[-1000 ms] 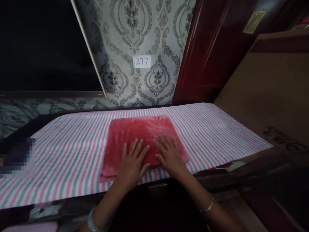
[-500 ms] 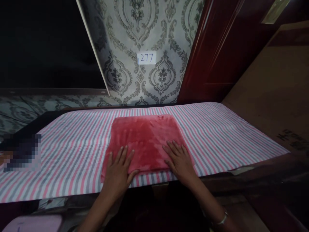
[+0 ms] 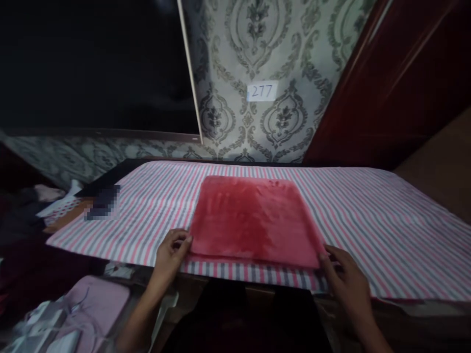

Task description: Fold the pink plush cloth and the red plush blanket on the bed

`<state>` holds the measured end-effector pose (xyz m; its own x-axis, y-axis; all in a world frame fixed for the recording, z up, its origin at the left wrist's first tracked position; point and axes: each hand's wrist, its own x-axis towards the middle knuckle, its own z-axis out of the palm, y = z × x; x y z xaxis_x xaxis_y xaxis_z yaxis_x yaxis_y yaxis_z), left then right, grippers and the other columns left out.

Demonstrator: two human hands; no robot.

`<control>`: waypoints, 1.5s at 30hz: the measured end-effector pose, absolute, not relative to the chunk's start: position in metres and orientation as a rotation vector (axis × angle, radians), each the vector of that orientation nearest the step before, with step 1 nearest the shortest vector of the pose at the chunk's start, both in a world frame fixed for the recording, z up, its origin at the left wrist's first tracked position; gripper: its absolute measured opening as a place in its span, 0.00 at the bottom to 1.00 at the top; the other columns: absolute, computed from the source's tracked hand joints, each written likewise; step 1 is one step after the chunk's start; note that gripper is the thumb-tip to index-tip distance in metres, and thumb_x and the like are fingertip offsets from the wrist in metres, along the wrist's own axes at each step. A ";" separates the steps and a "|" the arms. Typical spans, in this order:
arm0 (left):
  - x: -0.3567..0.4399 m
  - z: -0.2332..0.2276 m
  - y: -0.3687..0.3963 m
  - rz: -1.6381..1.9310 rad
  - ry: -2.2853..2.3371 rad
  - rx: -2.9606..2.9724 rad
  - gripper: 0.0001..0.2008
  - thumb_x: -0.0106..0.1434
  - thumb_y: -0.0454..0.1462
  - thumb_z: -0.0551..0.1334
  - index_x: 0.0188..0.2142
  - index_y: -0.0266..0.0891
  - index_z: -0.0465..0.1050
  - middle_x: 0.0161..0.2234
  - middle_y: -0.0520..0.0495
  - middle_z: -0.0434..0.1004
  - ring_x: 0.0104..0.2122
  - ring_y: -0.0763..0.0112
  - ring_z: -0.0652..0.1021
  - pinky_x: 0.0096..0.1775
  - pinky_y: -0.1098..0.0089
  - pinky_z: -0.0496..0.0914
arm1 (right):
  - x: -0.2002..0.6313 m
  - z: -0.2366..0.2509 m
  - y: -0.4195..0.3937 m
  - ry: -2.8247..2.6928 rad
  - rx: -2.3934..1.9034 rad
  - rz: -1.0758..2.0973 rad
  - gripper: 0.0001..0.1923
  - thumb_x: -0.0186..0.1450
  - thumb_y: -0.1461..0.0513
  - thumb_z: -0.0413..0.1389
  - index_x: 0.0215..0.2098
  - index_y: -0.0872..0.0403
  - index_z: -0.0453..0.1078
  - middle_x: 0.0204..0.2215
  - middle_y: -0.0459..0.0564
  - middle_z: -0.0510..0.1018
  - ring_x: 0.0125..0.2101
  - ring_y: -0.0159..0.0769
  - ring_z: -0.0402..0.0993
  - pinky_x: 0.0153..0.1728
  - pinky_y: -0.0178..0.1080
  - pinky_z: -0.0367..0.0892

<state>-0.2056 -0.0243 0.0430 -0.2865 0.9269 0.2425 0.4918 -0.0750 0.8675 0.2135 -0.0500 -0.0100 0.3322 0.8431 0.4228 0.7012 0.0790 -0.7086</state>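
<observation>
A folded red plush cloth (image 3: 250,220) lies flat on a striped pink, grey and white sheet (image 3: 154,211). Its pile shows darker and lighter patches. At the cloth's left side, close to the front corner, my left hand (image 3: 170,255) pinches the edge between thumb and fingers. My right hand (image 3: 346,277) has the front right corner pinched in the same way. The layers inside the fold are hidden.
A large dark screen (image 3: 91,68) stands behind on the left. Patterned wallpaper with a "277" paper label (image 3: 262,91) is behind the table. A blurred-out dark item (image 3: 104,201) lies at the sheet's left end. A pink board (image 3: 105,304) with cables sits lower left.
My hands were spread flat on the cloth; now they have moved apart to its left and right front edges and closed on them. The view has swung left.
</observation>
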 end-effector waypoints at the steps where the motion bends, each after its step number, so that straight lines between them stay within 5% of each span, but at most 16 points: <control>1: -0.204 0.045 -0.026 1.368 1.738 1.512 0.20 0.54 0.56 0.65 0.27 0.40 0.76 0.38 0.44 0.78 0.41 0.61 0.78 0.39 0.67 0.72 | 0.211 -0.006 -0.051 -1.400 -1.659 0.195 0.28 0.62 0.40 0.53 0.41 0.54 0.77 0.39 0.56 0.80 0.33 0.43 0.76 0.37 0.45 0.73; 3: -0.204 0.048 -0.028 1.384 1.642 1.469 0.18 0.55 0.53 0.66 0.28 0.40 0.77 0.41 0.44 0.78 0.43 0.62 0.77 0.42 0.68 0.70 | 0.208 0.000 -0.052 -1.368 -1.673 0.206 0.28 0.61 0.39 0.54 0.39 0.54 0.77 0.37 0.55 0.80 0.28 0.40 0.74 0.33 0.43 0.72; 9: -0.219 0.044 -0.024 1.187 1.377 1.231 0.17 0.57 0.51 0.67 0.31 0.39 0.77 0.28 0.52 0.74 0.31 0.70 0.72 0.37 0.70 0.67 | 0.206 0.006 -0.048 -1.239 -1.785 0.463 0.31 0.52 0.37 0.57 0.35 0.53 0.77 0.30 0.51 0.81 0.24 0.40 0.74 0.26 0.39 0.69; 19: -0.221 0.056 -0.008 1.100 1.191 1.280 0.13 0.53 0.45 0.71 0.34 0.39 0.77 0.34 0.50 0.78 0.36 0.69 0.75 0.42 0.69 0.68 | 0.201 0.027 -0.050 -1.152 -1.693 0.721 0.24 0.50 0.41 0.62 0.28 0.53 0.73 0.24 0.46 0.77 0.26 0.37 0.71 0.27 0.33 0.67; 25: -0.217 0.060 0.002 1.036 1.100 1.238 0.14 0.56 0.45 0.69 0.34 0.39 0.73 0.26 0.55 0.70 0.23 0.80 0.65 0.26 0.76 0.59 | 0.199 0.026 -0.050 -1.039 -1.698 0.809 0.25 0.47 0.42 0.64 0.29 0.54 0.74 0.25 0.46 0.76 0.27 0.36 0.70 0.27 0.33 0.68; 29: -0.214 0.065 0.008 0.890 1.147 1.253 0.14 0.53 0.41 0.70 0.36 0.39 0.70 0.29 0.55 0.70 0.25 0.79 0.66 0.25 0.77 0.57 | 0.196 0.027 -0.049 -1.021 -1.696 0.832 0.26 0.46 0.41 0.65 0.27 0.53 0.72 0.24 0.46 0.75 0.26 0.36 0.70 0.26 0.33 0.68; 35: -0.221 0.064 0.008 0.807 1.161 1.370 0.12 0.53 0.41 0.70 0.33 0.38 0.74 0.32 0.51 0.73 0.33 0.71 0.73 0.39 0.69 0.68 | 0.194 0.029 -0.048 -1.025 -1.687 0.839 0.24 0.46 0.42 0.65 0.26 0.52 0.72 0.23 0.45 0.75 0.26 0.37 0.71 0.25 0.32 0.68; 40: -0.229 0.064 0.005 0.753 1.072 1.533 0.10 0.57 0.44 0.69 0.32 0.39 0.80 0.41 0.45 0.74 0.44 0.63 0.73 0.49 0.64 0.67 | 0.194 0.028 -0.046 -1.020 -1.661 0.901 0.25 0.46 0.43 0.66 0.31 0.52 0.73 0.27 0.47 0.78 0.29 0.40 0.75 0.26 0.33 0.71; 45: -0.240 0.062 -0.001 0.918 1.071 1.521 0.12 0.63 0.46 0.64 0.38 0.42 0.81 0.49 0.43 0.73 0.54 0.58 0.70 0.59 0.58 0.61 | 0.195 0.024 -0.049 -0.959 -1.650 0.934 0.27 0.49 0.39 0.64 0.26 0.50 0.64 0.14 0.40 0.65 0.15 0.30 0.60 0.14 0.31 0.56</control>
